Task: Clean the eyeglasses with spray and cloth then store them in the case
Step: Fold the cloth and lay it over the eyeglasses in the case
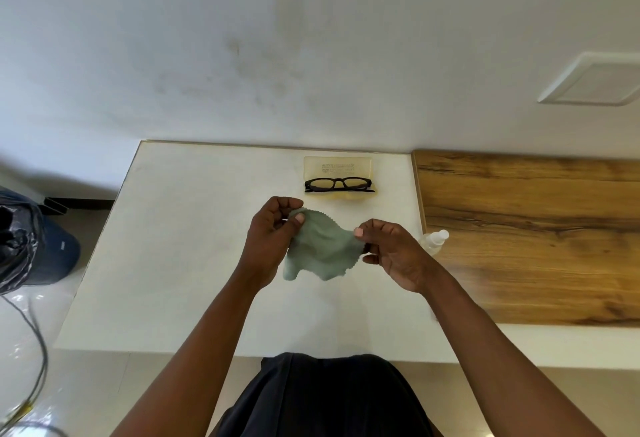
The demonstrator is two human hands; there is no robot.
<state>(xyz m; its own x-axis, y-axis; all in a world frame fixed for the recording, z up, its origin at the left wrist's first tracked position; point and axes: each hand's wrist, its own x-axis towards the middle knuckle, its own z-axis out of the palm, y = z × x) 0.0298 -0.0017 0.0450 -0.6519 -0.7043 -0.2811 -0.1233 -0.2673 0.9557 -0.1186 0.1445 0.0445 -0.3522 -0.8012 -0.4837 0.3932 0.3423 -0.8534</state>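
A grey-green cleaning cloth (320,246) hangs in the air above the white table (180,246), held between both hands. My left hand (272,239) pinches its upper left corner, and my right hand (393,253) pinches its right edge. Black-framed eyeglasses (339,184) lie folded in the open pale yellow case (337,164) at the back of the table, just beyond the hands. A small clear spray bottle (434,240) with a white cap stands to the right of my right hand, partly hidden by it.
A wooden board surface (536,235) adjoins the white table on the right. A white wall rises behind. On the floor at left stand a blue bin (55,256) with a black bag, and a cable (38,350).
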